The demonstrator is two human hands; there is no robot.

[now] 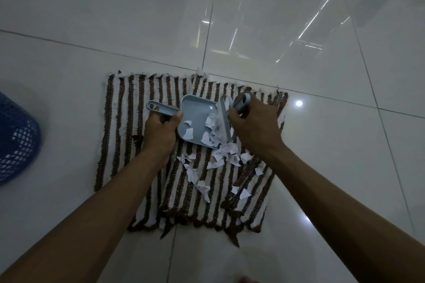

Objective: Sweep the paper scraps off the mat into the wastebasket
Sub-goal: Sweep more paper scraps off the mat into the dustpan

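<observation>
A brown-and-white striped mat (128,145) lies on the tiled floor. My left hand (161,133) grips the handle of a light blue dustpan (195,110) resting on the mat. My right hand (253,126) holds a small grey brush (224,119) upright against the pan's right edge. Several white paper scraps (208,138) lie inside the pan near the brush. More paper scraps (220,158) are scattered on the mat below the pan, down toward its near right part. A blue mesh wastebasket (16,140) stands at the left edge of view.
Glossy white floor tiles (322,145) surround the mat, with bright light reflections at the upper right. The mat's near edge is frayed and slightly rumpled.
</observation>
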